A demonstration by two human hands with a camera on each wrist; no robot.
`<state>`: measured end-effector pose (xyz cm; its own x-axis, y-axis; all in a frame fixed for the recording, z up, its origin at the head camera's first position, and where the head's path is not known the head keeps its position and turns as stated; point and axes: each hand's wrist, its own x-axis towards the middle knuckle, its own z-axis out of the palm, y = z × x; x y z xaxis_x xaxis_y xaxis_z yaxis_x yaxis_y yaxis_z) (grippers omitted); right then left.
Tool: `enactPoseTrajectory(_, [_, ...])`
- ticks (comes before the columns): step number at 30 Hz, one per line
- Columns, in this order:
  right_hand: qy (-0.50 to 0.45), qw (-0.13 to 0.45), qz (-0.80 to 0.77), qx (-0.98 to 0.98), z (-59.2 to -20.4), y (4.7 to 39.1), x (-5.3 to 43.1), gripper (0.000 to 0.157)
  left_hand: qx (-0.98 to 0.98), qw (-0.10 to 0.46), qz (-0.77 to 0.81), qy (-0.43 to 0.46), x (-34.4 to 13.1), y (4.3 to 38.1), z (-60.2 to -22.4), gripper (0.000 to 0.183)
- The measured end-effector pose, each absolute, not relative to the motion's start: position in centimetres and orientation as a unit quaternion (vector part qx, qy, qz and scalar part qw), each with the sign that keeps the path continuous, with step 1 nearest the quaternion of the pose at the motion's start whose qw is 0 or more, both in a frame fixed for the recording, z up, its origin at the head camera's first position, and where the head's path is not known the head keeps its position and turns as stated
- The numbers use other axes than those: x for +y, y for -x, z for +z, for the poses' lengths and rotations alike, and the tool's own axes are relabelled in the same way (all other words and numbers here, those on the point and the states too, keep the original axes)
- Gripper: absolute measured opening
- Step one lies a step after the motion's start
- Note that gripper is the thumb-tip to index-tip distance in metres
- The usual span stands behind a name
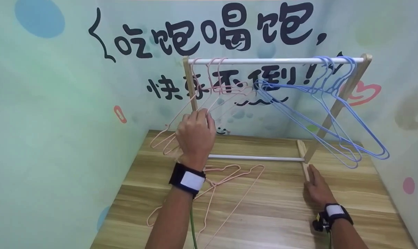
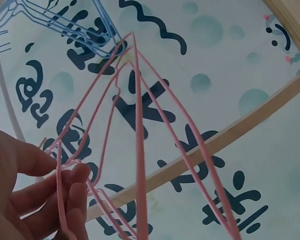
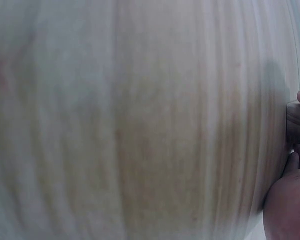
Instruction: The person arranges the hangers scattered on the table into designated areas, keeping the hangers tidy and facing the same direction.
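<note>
My left hand (image 1: 197, 133) is raised at the left side of a wooden-framed rack and pinches the wire of a pink clothes hanger (image 2: 60, 200) between thumb and fingers. Several pink hanger wires (image 2: 140, 150) fan out beside it in the left wrist view. Pink hooks (image 1: 209, 71) sit over the white top rail (image 1: 264, 61) near its left end. Low on the right, my right hand (image 1: 320, 190) grips the front end of the rack's wooden foot (image 1: 306, 172); the foot's end face (image 3: 294, 122) shows between thumb and fingers in the right wrist view.
Several blue hangers (image 1: 361, 122) hang at the rail's right end, beside the slanted right upright (image 1: 328, 124). Loose pink hangers (image 1: 214, 185) lie overlapping on the wood-grain table (image 1: 264, 214) before the rack. A printed wall (image 1: 74, 103) encloses the back and sides.
</note>
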<state>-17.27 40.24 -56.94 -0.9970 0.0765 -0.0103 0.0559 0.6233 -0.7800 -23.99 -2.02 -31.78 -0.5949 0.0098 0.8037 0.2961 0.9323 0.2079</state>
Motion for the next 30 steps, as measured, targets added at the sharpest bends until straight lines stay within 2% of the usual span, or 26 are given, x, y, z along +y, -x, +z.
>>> enactPoseTrajectory(7, [0.034,0.016,0.436,-0.899,-56.8,16.7,40.0,0.073,-0.876,0.418,-0.207,0.120,-2.1,23.6,-31.6,0.015])
enactPoseTrajectory(30, [0.026,0.042,0.431,-0.901,-57.1,16.1,39.4,0.071,-0.863,0.443,-0.202,0.135,-2.4,24.1,-32.5,0.013])
